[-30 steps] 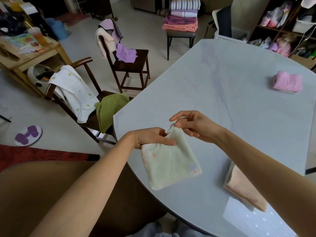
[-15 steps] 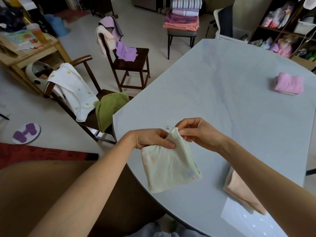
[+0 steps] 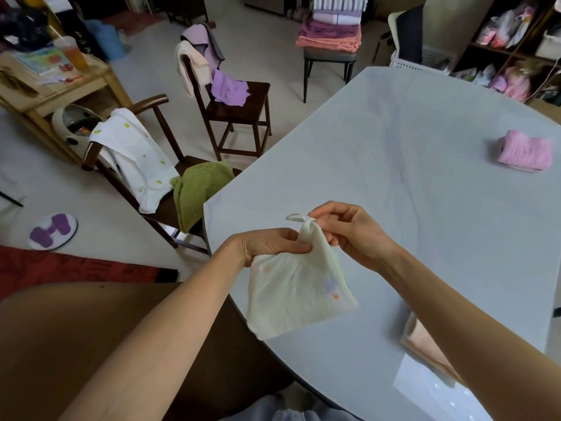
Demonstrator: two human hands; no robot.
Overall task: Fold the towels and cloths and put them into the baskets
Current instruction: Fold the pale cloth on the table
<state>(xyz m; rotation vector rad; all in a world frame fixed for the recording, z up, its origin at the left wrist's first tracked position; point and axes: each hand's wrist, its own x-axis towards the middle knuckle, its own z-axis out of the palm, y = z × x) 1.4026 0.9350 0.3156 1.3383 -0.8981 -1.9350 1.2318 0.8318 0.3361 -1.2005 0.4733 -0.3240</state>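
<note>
Two hands hold one small cream cloth (image 3: 299, 287) in the air over the near edge of the grey counter (image 3: 394, 183). The left hand (image 3: 273, 244) has its grip closed on the cloth's upper left edge, thumb on top and fingers curled under. The right hand (image 3: 349, 232) pinches the top corner, just beside a white hanging loop (image 3: 296, 218) that sticks out from it. The cloth is folded to a rough square and hangs tilted, its lower corner past the counter's rim; faint orange and purple prints show on it.

On the counter, a folded peach cloth (image 3: 425, 341) lies partly hidden under the right forearm, and a folded pink towel (image 3: 523, 154) sits well apart near the far right edge. Beyond the counter's far end stands a white slatted basket (image 3: 425, 59); a dark chair back hides most of it, so I cannot tell what it holds.

A stack of folded towels (image 3: 331, 25) rests on a far chair. A green cloth (image 3: 198, 189) and a white cloth (image 3: 136, 159) lie on the nearer armchair, and a purple cloth (image 3: 227, 91) lies on the wooden chair behind it.
</note>
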